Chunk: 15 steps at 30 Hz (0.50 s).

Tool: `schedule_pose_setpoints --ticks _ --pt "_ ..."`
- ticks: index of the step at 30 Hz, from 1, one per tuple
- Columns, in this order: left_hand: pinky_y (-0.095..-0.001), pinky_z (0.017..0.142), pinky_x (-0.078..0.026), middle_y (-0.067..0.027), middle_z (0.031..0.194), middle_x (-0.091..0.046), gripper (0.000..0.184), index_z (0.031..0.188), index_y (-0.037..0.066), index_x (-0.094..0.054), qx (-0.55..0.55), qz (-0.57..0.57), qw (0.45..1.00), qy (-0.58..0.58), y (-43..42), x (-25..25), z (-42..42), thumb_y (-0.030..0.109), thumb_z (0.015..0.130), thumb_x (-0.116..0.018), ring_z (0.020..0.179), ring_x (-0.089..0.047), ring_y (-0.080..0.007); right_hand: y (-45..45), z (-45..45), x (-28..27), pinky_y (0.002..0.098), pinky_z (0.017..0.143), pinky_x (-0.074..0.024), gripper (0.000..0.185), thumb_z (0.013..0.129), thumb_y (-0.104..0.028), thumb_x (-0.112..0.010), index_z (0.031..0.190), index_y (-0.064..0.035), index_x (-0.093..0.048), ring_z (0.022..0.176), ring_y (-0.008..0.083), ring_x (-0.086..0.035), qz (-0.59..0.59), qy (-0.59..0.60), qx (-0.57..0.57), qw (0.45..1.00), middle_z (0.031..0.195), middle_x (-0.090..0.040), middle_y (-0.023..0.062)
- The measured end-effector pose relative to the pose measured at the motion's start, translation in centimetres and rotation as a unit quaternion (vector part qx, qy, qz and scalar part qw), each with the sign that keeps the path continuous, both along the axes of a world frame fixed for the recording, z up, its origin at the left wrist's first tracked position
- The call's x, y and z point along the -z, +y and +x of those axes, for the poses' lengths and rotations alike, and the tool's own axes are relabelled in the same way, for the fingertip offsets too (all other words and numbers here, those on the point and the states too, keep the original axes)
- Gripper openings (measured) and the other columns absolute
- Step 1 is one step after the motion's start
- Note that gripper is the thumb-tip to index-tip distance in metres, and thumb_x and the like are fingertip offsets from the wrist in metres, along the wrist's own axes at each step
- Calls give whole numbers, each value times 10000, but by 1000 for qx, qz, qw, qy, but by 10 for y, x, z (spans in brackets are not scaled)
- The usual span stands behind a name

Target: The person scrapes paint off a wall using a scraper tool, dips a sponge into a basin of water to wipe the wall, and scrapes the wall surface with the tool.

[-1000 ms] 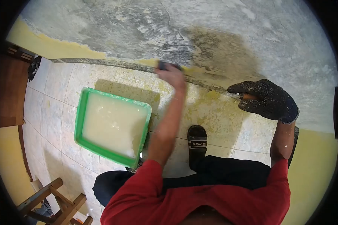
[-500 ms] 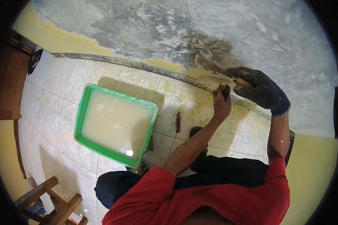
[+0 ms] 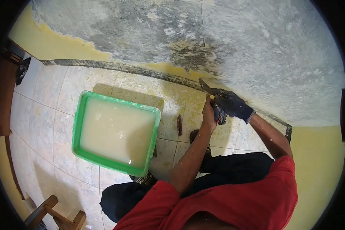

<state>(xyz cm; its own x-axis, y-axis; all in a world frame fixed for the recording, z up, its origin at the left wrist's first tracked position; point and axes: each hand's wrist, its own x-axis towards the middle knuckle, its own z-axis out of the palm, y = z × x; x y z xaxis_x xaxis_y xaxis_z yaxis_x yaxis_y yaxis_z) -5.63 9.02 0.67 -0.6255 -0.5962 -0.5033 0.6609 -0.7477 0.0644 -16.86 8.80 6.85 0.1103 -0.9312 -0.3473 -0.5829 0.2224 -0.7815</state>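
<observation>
Gloved right hand (image 3: pixel 232 104) clamped on your scraper (image 3: pixel 206 87) at one-thirty; bare left hand (image 3: pixel 208 114) right beside it at three—can't tell its grip. Wall (image 3: pixel 257 50) mostly stripped grey—yellow paint (image 3: pixel 164 68) remains at ten and twelve.

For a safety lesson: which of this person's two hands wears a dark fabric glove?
The right hand, with the flat grey scraper blade jutting past it; the left hand is bare.

Blk glove (image 3: pixel 234 104), grn tub (image 3: pixel 111 164), crm liquid (image 3: pixel 117 132), mottled gry wall (image 3: pixel 253 42)
</observation>
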Motion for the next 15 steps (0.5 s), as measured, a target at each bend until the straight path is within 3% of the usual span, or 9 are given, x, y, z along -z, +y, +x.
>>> schedule_pose_setpoints --ticks 4,6,10,11,13,15 --pt "-268 676 -451 -31 760 -540 464 903 56 -564 29 -104 989 -100 6 7 -10 510 918 -468 683 -535 -122 11 -10 -13 369 696 -461 310 922 -222 -483 1136 -12 -560 758 260 -581 -29 161 -67 984 868 -627 167" --pt "-251 691 -403 -10 756 -484 458 947 50 -564 78 -185 952 -233 5 5 -11 501 914 -489 692 -469 -94 16 -10 -13 378 707 -460 303 924 -218 -468 1119 -7 -563 780 290 -583 15 145 -13 989 889 -622 184" --pt "-247 695 -381 -19 745 -488 473 929 43 -579 117 -216 943 -226 -3 14 -21 507 910 -492 693 -449 -96 23 -17 -8 404 726 -457 300 929 -205 -436 1106 0 -563 822 357 -576 59 138 68 986 926 -613 214" --pt "-250 732 -397 -22 814 -546 450 969 38 -601 138 -234 927 -260 -3 12 -20 470 926 -483 755 -492 -101 26 -21 -4 409 729 -456 301 929 -202 -431 1107 1 -562 828 369 -573 61 141 77 985 932 -612 219" --pt "-253 769 -412 -25 882 -603 431 1008 33 -622 160 -254 907 -296 -9 6 -20 432 943 -474 817 -535 -105 22 -33 15 431 755 -456 315 919 -193 -437 1142 0 -548 860 373 -574 -101 242 -36 964 951 -616 217" --pt "-263 535 -377 -28 669 -512 518 848 12 -628 103 -215 932 -275 -6 6 -22 507 912 -486 561 -436 -100 21 -34 28 430 765 -459 336 914 -186 -442 1183 -3 -528 883 369 -578 -133 263 -38 955 966 -617 219"
